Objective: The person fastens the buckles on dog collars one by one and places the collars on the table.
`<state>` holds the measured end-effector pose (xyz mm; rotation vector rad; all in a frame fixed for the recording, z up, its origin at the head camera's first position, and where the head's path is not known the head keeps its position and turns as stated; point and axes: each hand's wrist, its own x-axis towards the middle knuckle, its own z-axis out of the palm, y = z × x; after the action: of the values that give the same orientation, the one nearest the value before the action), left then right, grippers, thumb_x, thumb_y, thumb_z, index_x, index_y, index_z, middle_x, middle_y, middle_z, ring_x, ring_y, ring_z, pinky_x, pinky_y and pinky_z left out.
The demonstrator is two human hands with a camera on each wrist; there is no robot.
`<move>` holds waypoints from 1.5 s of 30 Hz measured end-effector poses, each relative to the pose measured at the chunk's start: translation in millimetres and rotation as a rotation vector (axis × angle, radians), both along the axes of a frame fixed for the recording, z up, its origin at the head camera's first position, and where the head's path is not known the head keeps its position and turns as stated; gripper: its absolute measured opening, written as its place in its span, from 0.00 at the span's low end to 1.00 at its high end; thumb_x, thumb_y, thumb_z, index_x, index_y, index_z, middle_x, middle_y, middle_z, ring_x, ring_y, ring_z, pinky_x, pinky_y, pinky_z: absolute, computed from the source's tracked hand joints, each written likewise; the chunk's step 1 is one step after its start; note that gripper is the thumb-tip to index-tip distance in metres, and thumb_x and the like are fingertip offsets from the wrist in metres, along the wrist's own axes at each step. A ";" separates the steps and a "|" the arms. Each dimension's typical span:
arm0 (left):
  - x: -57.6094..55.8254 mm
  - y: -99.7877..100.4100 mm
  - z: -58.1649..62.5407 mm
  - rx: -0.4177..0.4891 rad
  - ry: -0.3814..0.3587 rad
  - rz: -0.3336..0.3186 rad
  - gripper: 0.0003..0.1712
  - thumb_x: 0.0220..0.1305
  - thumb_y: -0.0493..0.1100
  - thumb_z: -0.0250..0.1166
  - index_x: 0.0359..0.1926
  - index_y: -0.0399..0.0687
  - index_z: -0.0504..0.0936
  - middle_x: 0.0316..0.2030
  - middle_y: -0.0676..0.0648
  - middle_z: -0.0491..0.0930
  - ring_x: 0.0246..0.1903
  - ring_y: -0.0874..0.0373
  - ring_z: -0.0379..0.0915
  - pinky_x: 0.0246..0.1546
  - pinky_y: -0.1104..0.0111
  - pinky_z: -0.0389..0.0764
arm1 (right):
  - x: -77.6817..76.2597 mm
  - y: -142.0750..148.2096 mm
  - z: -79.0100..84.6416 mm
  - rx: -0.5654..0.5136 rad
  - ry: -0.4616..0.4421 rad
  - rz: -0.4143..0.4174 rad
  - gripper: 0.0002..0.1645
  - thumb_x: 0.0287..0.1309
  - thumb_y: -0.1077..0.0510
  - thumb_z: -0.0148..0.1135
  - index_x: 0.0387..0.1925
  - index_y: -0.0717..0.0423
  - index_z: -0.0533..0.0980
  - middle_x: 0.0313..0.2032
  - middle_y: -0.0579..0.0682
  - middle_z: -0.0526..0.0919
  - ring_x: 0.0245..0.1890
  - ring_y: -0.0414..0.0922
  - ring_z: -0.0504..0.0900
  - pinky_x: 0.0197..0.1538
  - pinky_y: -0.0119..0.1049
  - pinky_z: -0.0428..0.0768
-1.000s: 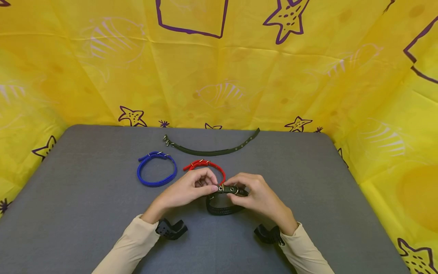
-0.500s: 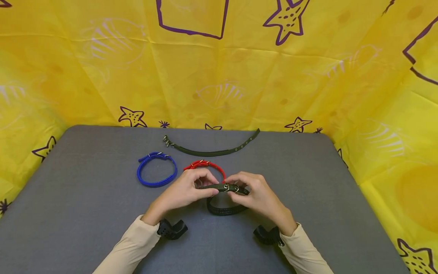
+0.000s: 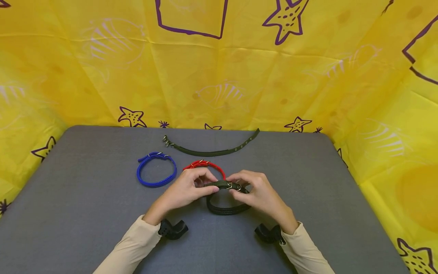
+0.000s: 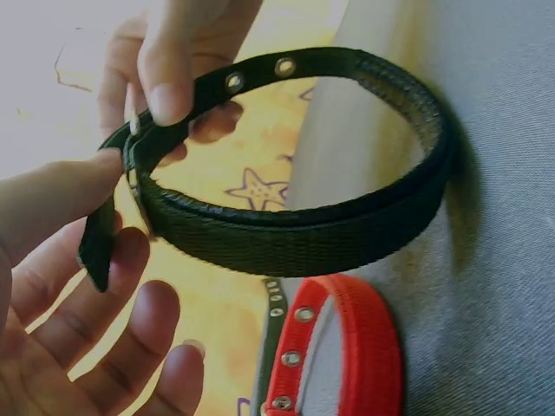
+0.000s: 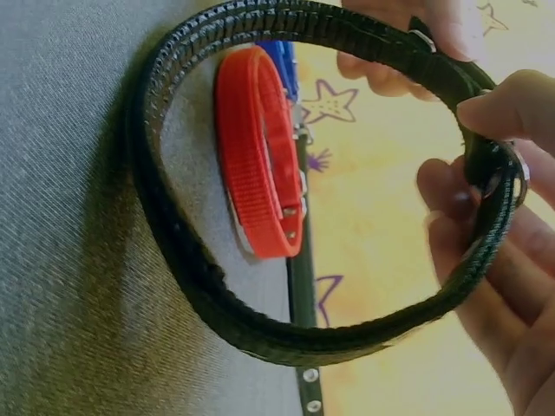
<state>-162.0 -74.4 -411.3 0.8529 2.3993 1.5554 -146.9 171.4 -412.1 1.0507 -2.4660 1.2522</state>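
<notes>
Both hands hold a dark green dog collar [image 3: 226, 210], bent into a loop with a black padded lining. My left hand [image 3: 188, 188] pinches the strap between thumb and fingers, left of the metal buckle [image 3: 230, 185]. The right hand [image 3: 254, 190] grips the band just right of the buckle, by a metal ring. In the left wrist view the strap tip [image 4: 97, 260] hangs past the buckle, beside the left fingers, and eyelets [image 4: 285, 67] show along the band. The loop's lower side is close over the table.
Behind the hands lies a buckled red collar [image 3: 219, 166], partly covered by the left hand. A buckled blue collar [image 3: 156, 184] is at its left. Farther back, an unfastened dark green collar [image 3: 212, 153] stretches across the grey table [image 3: 85, 190]. A yellow patterned cloth [image 3: 219, 68] hangs behind.
The buckle and ring have shifted slightly right between the hands. More plain strap now shows beside the left thumb, where an eyelet was. The other collars have stayed put.
</notes>
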 end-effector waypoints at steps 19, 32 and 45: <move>0.3 10.0 -13.5 -0.025 -0.157 -0.076 0.12 0.64 0.49 0.69 0.45 0.51 0.82 0.36 0.51 0.84 0.34 0.62 0.78 0.35 0.71 0.77 | -1.0 1.3 2.5 -0.028 0.049 -0.022 0.14 0.55 0.63 0.72 0.44 0.50 0.84 0.39 0.44 0.86 0.34 0.35 0.81 0.37 0.28 0.80; 5.7 18.0 -13.3 0.109 -0.152 -0.060 0.07 0.67 0.46 0.67 0.43 0.52 0.81 0.32 0.54 0.79 0.29 0.65 0.69 0.32 0.74 0.69 | 0.8 0.6 2.1 -0.066 0.111 -0.021 0.17 0.53 0.66 0.72 0.46 0.55 0.83 0.38 0.48 0.87 0.34 0.38 0.82 0.36 0.30 0.81; 8.9 21.9 -13.4 0.049 -0.083 -0.021 0.10 0.73 0.47 0.59 0.47 0.49 0.81 0.40 0.51 0.81 0.39 0.62 0.71 0.42 0.72 0.72 | -1.7 1.7 1.4 -0.088 0.187 -0.032 0.13 0.54 0.70 0.69 0.41 0.55 0.85 0.37 0.48 0.85 0.33 0.38 0.80 0.37 0.29 0.80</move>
<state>-153.1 -52.5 -424.6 0.8038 2.2967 1.6153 -148.6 173.1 -410.6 1.0503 -2.2593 1.1829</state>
